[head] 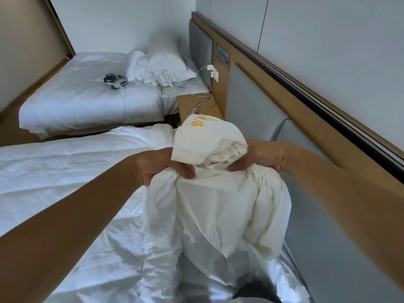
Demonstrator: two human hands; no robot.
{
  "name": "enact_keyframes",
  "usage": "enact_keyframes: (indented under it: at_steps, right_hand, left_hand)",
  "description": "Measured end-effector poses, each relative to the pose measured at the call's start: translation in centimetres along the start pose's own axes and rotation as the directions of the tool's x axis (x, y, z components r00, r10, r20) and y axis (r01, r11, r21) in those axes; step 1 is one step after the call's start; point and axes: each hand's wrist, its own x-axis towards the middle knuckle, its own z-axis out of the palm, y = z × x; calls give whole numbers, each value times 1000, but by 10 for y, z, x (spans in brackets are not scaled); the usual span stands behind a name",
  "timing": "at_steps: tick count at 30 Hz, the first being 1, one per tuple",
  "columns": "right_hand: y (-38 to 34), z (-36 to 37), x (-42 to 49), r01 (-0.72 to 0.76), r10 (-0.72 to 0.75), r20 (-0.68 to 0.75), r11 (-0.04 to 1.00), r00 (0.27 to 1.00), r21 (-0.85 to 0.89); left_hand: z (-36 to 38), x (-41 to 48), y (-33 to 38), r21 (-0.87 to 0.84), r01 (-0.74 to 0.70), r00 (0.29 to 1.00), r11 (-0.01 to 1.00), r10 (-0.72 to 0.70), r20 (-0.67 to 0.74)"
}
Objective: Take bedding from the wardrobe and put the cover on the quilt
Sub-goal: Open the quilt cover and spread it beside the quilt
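The cover (218, 204) is creamy white, with orange letters printed on it. The quilt (65, 171) is bright white and plain. The far bed (87, 106) is white too. The headset (115, 81) is grey and white. The small tabletop (188, 106) is light brown wood. The headboard (251, 101) has grey pads in a light brown frame. The charger (213, 71) is white.

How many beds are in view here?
2. One far bed at upper left, a headset lying on it; one near bed across the foreground, below the held cover. More may lie outside the frame.
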Motion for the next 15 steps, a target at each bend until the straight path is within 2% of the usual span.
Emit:
enact_keyframes:
  at_steps: [3,5,9,11,15]
  right_hand:
    - [-1,3,-1,-29,30,45,999,999,-19]
    - [-1,6,-1,-55,56,7,995,998,-89]
    - [-2,12,2,-78,50,-189,986,981,-144]
    - [-3,17,3,-51,2,-283,985,959,-163]
    - [3,24,8,63,-214,-504,952,837,-299]
  left_hand:
    - [8,4,0,32,-54,998,998,55,-15]
    - [11,9,0,60,-80,995,995,83,-60]
    - [12,14,-1,64,-68,991,996,74,-107]
    - [13,14,0,84,-101,984,991,112,-140]
    - [18,15,1,163,-222,951,961,250,-183]
